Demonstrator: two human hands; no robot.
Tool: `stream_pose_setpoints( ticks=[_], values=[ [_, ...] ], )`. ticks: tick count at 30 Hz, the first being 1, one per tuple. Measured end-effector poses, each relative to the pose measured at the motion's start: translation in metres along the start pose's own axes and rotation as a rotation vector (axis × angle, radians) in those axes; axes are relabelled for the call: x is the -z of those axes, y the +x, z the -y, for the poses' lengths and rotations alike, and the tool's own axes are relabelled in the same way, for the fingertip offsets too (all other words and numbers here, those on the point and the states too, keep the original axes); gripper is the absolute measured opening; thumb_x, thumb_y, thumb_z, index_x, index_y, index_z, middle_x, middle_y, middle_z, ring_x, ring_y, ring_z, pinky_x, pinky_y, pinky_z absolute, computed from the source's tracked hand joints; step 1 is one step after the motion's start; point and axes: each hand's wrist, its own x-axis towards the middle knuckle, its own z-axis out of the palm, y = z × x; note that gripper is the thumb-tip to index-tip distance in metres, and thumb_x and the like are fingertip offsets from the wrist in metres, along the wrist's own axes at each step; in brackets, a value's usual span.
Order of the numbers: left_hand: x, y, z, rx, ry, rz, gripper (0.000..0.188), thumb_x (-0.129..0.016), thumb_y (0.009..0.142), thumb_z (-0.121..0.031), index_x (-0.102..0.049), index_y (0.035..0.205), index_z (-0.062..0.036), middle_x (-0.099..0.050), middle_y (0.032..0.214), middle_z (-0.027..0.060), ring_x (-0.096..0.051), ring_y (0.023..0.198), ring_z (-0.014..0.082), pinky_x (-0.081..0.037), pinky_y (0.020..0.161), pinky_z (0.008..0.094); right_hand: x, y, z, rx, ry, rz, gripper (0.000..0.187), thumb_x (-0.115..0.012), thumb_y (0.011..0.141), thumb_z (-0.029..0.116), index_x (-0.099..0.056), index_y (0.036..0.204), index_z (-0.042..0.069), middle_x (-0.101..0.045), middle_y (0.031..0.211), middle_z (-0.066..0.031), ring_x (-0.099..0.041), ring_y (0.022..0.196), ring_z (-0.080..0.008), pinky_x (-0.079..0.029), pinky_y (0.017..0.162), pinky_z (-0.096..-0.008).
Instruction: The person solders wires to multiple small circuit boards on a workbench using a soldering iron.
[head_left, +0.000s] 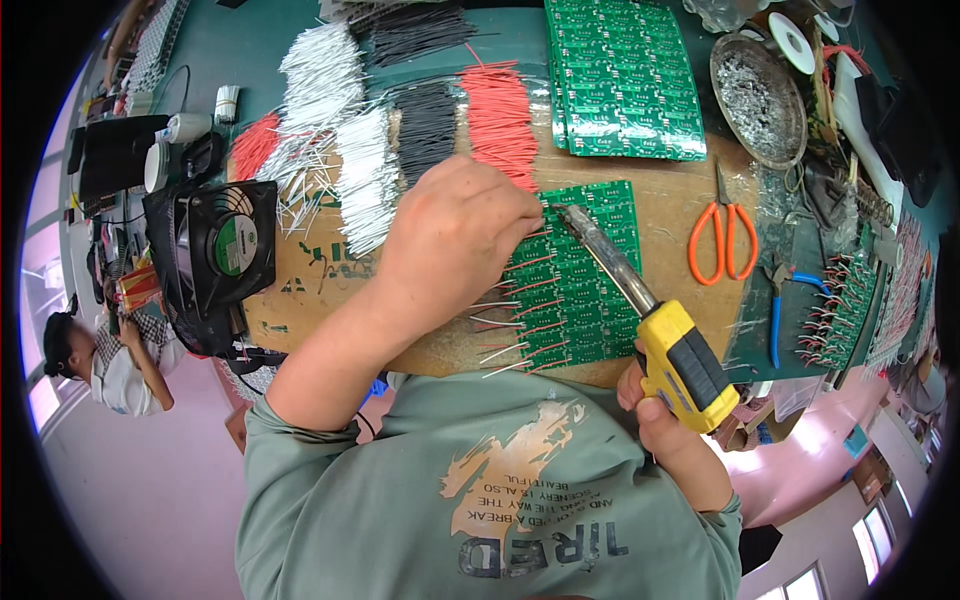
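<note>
My left hand is closed in a pinch at the upper left of a green circuit board panel. A thin wire seems to be between the fingertips, mostly hidden by them. My right hand is wrapped round the grip of a yellow and black soldering gun. Its metal barrel slants up and left, and the tip meets the board close beside my left fingertips. Red and white wires stick out leftward from the panel's left side, below my left hand.
Bundles of white, black and red wires lie beyond my left hand. A stack of green panels is at the back. Rightward are orange-handled scissors, blue-handled cutters and a metal dish. A black fan stands left.
</note>
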Motion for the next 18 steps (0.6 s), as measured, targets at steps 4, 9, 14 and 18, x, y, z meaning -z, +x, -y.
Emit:
stream_pose_setpoints(
  ticks=[4,9,14,18],
  values=[
    [0.0007,0.0020,0.0014,-0.004,-0.020,0.014,0.010,-0.082,0.077,-0.009,-0.077,0.086,-0.0079,-0.072,0.084,0.0061,-0.068,0.084,0.0264,-0.056,0.075,0.0382,-0.0023,0.0019,0.0003,0.016,-0.025,-0.038,0.028,-0.077,0.090,0.031,-0.064,0.087,0.006,-0.061,0.074,-0.0035,-0.059,0.065,-0.0188,-0.047,0.060,-0.0329],
    [0.0017,0.0020,0.0007,0.008,-0.039,0.017,0.010,-0.082,0.077,-0.009,-0.077,0.086,-0.0077,-0.072,0.085,0.0061,-0.068,0.084,0.0263,-0.056,0.076,0.0378,0.0010,0.0008,-0.0024,0.010,-0.066,-0.025,0.026,-0.076,0.090,0.030,-0.065,0.085,0.007,-0.061,0.072,-0.0024,-0.059,0.065,-0.0187,-0.046,0.060,-0.0332],
    [0.0030,0.0028,0.0014,-0.040,-0.048,0.034,0.010,-0.082,0.077,-0.008,-0.077,0.086,-0.0075,-0.072,0.085,0.0059,-0.069,0.084,0.0260,-0.056,0.076,0.0378,0.0019,-0.0011,-0.0036,-0.003,-0.093,-0.021,0.025,-0.074,0.092,0.030,-0.064,0.085,0.008,-0.060,0.073,-0.0016,-0.058,0.067,-0.0184,-0.045,0.061,-0.0336],
    [0.0036,0.0017,0.0021,-0.038,-0.049,0.036,0.011,-0.081,0.076,-0.007,-0.077,0.086,-0.0072,-0.073,0.085,0.0059,-0.069,0.084,0.0260,-0.056,0.076,0.0378,0.0001,0.0006,0.0003,-0.028,-0.028,-0.003,0.026,-0.073,0.093,0.031,-0.063,0.089,0.008,-0.058,0.075,-0.0006,-0.056,0.068,-0.0175,-0.044,0.063,-0.0333]
  ],
)
